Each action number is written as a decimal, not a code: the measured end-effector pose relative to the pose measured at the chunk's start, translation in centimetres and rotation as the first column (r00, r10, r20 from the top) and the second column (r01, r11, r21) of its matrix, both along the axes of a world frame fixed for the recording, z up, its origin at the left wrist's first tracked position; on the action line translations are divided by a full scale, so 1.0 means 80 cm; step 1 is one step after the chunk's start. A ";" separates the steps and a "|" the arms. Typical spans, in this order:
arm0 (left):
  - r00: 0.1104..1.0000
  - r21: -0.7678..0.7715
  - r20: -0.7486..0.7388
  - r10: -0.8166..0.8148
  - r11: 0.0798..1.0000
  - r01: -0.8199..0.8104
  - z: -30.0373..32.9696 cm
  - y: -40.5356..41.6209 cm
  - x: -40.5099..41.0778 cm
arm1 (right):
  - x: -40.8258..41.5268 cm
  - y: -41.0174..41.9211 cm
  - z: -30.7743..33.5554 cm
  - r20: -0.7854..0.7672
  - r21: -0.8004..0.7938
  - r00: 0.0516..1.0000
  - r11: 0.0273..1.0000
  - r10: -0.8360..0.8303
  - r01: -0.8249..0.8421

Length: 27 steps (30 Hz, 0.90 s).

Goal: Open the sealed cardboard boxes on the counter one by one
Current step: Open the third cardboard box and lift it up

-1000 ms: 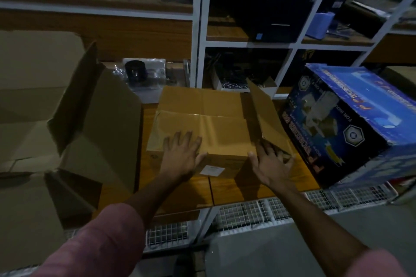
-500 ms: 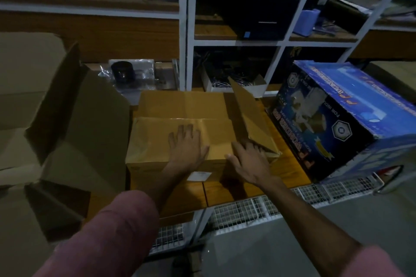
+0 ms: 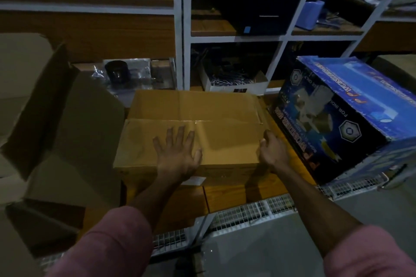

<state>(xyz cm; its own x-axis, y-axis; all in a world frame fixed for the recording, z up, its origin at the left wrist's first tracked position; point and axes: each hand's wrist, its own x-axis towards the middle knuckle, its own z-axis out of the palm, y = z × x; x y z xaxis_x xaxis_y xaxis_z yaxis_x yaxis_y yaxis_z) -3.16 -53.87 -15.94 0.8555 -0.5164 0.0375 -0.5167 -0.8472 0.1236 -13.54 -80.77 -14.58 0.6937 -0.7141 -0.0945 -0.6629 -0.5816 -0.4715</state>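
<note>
Box: a plain brown corrugated cardboard box (image 3: 193, 128) sits at the centre of the wooden counter (image 3: 225, 195), its long axis running from 9 to 3 o'clock, both top flaps lying flat.
Left hand: the left hand (image 3: 177, 153) lies palm-down on the near flap, fingers straight and spread toward 12 o'clock, gripping nothing.
Right hand: the right hand (image 3: 271, 152) is at the box's 3 o'clock end, fingers curled over the near flap's right edge.
Key relation: the centre seam lies just beyond the left fingertips, toward 12 o'clock; the right hand is the nearer to a free flap edge and so, by this reading, better placed to lift.
Writing: a small white label (image 3: 194, 180) on the box front is unreadable.
Neighbours: at 3 o'clock, a tilted blue printed carton (image 3: 351, 117) reads, upside-down, "WONDER"; at 9 o'clock, a large opened brown carton (image 3: 60, 123).
</note>
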 end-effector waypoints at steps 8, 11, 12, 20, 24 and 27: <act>0.996 -0.011 0.091 -0.005 1.000 0.006 -0.009 -0.002 -0.004 | -0.004 -0.011 -0.005 0.149 0.109 0.986 0.993 -0.069 0.053; 0.996 -0.005 0.091 -0.012 1.000 0.012 -0.007 -0.001 0.000 | -0.002 -0.009 -0.007 0.161 0.106 0.981 0.990 -0.108 0.091; 0.997 0.012 0.071 -0.035 0.999 0.034 -0.005 0.001 0.005 | -0.001 -0.009 -0.007 0.158 0.091 0.980 0.991 -0.117 0.103; 0.988 -0.012 0.118 -0.103 0.994 0.105 -0.013 -0.012 0.002 | -0.001 -0.015 0.010 0.083 0.000 0.977 0.981 -0.195 0.196; 0.989 0.015 0.082 -0.127 0.992 0.126 -0.008 -0.041 0.010 | -0.005 -0.034 0.011 0.014 -0.213 0.990 0.967 -0.140 0.140; 0.989 0.015 0.077 -0.127 0.992 0.127 -0.008 -0.056 0.014 | -0.005 -0.051 0.006 0.009 -0.363 0.999 0.931 -0.038 0.039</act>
<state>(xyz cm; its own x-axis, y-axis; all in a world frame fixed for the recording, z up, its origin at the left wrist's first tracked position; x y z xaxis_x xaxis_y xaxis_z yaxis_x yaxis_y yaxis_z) -2.07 -58.36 -16.60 0.7776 -0.6214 0.0959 -0.6280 -0.7750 0.0708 -13.95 -84.84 -14.07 0.6648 -0.7256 0.1774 -0.6874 -0.6873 -0.2347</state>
